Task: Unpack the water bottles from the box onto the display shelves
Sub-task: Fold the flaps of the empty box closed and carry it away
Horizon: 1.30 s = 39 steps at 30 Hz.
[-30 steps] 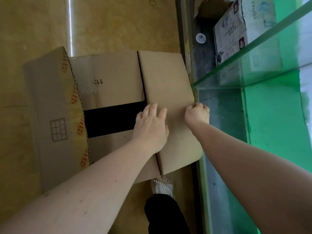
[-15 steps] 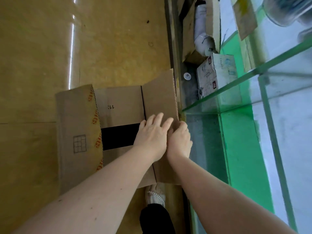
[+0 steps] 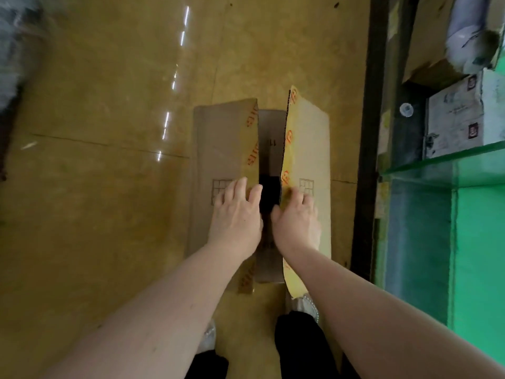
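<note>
Box point(image 3: 224, 149) on floor at centre, long axis 12 to 6 o'clock; contents hidden in dark gap. Left hand point(image 3: 236, 214) and right hand point(image 3: 296, 218) flat, fingers straight, pressing flaps.

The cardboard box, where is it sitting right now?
In the head view the cardboard box sits on the yellow floor, centre frame, just left of the green glass shelves, with the left hand and right hand on its flaps.
</note>
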{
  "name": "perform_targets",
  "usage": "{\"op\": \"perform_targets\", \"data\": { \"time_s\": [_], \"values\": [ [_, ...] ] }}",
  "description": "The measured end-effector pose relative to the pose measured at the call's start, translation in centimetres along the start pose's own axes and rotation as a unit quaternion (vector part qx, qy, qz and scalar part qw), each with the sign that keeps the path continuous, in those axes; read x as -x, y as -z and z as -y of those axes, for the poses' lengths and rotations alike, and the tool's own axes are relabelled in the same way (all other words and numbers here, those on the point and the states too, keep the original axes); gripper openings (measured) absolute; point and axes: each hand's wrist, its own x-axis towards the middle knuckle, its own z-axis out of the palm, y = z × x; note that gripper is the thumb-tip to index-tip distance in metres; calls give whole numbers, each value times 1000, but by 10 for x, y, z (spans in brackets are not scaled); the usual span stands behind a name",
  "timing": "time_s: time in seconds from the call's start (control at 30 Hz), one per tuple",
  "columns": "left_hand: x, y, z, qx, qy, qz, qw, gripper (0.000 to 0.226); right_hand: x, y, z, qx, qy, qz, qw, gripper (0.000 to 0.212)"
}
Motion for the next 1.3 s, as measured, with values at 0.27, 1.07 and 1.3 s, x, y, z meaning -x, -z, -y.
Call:
{"op": "perform_targets", "data": {
  "time_s": [0.27,1.07,1.3],
  "values": [
    [-16,-20,5,39,83,-1,996,60,-19,-9,12,82,-32,23,996,70],
    [-31,-12,-16,22,158,-36,987,80,-29,8,17,152,10,87,985,65],
    [-3,25,-14,4,133,-19,991,90,-5,33,32,157,6,89,984,67]
  ]
}}
